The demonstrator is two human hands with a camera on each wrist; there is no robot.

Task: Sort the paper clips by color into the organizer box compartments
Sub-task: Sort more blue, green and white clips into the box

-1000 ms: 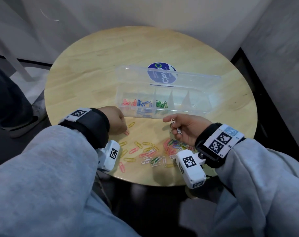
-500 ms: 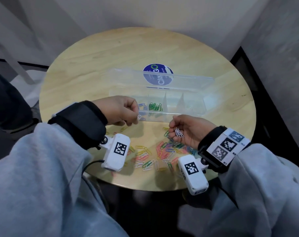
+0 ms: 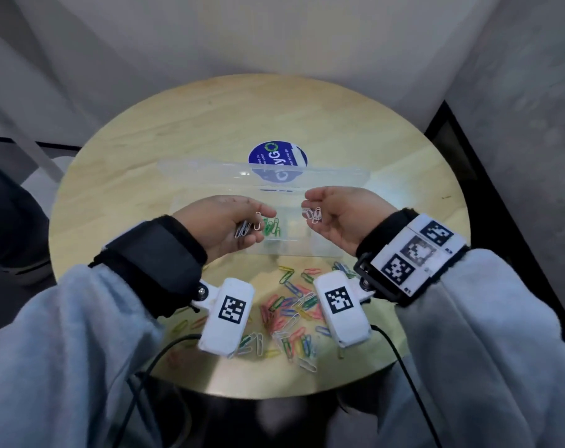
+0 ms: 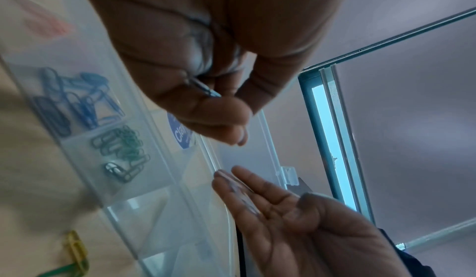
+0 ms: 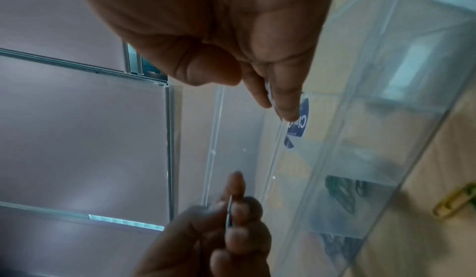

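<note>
Round wooden table (image 3: 210,124), set in a corner of pale walls, carries a clear organizer box (image 3: 326,244) with its lid (image 3: 210,169) raised at the far side; a round blue sticker (image 3: 276,155) on the table shows behind and through the lid.

Left hand (image 3: 223,224), held above the box's left part, has its fingers curled round a small bunch of white paper clips (image 3: 242,229); one further white clip (image 3: 258,220) is pinched at the fingertips and points toward the other hand.

Right hand (image 3: 342,215), palm up above the box's middle and right part, has its fingers partly curled; a cluster of white clips (image 3: 313,215) lies on them. The two hands face each other across a short gap, not touching.

Compartments, seen in the left wrist view: blue clips (image 4: 74,102) in one, green clips (image 4: 121,149) in the next toward the right hand, and pink clips (image 4: 46,22), blurred, beyond the blue. In the head view the green clips lie just below the left fingertips.

Unsorted clips of mixed colors (image 3: 291,315) are scattered on the near part of the table, between the box and the table's front edge, beneath the two wrist cameras (image 3: 228,315). A yellow clip (image 4: 76,249) lies just outside the box's front wall.
</note>
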